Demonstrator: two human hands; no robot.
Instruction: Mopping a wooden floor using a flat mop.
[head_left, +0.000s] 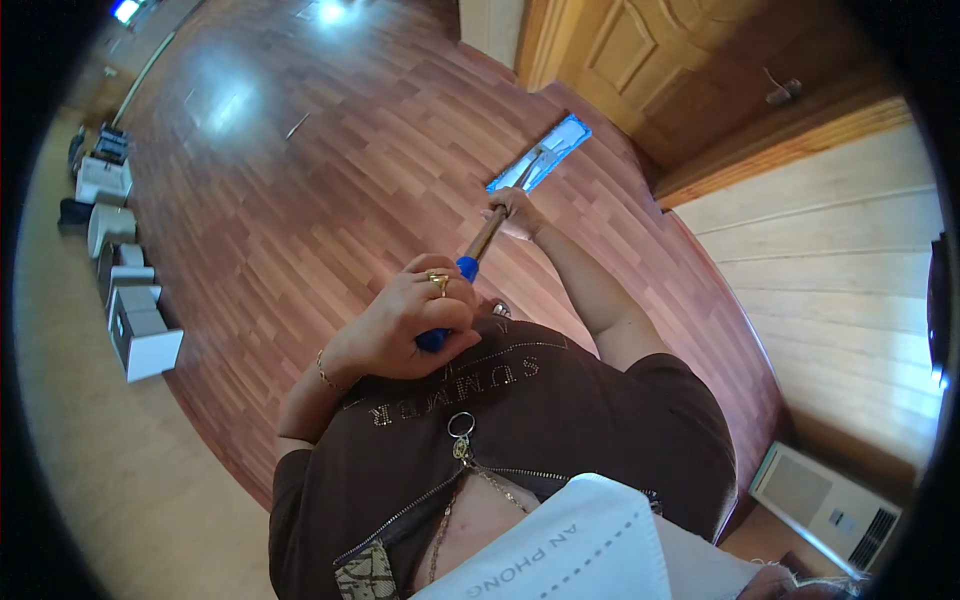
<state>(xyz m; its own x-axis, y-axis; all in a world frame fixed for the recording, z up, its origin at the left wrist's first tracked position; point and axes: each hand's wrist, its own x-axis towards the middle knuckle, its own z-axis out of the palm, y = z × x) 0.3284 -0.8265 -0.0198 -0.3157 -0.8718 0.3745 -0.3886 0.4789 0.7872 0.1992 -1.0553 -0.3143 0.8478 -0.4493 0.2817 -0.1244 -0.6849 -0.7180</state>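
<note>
A flat mop (568, 146) with a wide blue-edged head lies on the wooden floor ahead, near the door. Its pole runs back toward my body and ends in a blue grip. Near my chest, my left hand (425, 310) is closed around the blue grip, with a ring on one finger. Farther along the pole, my right hand (516, 212) wraps around the shaft close to the mop head, its arm stretched forward. Part of the pole between the hands is in plain sight.
A wooden door (650, 70) with a metal handle stands at the far right, beside a pale panelled wall (800, 240). Along the left wall are several boxes and white containers (110, 230). A white boxy appliance (825, 505) is at the lower right. A thin stick-like object (297, 125) lies on the floor.
</note>
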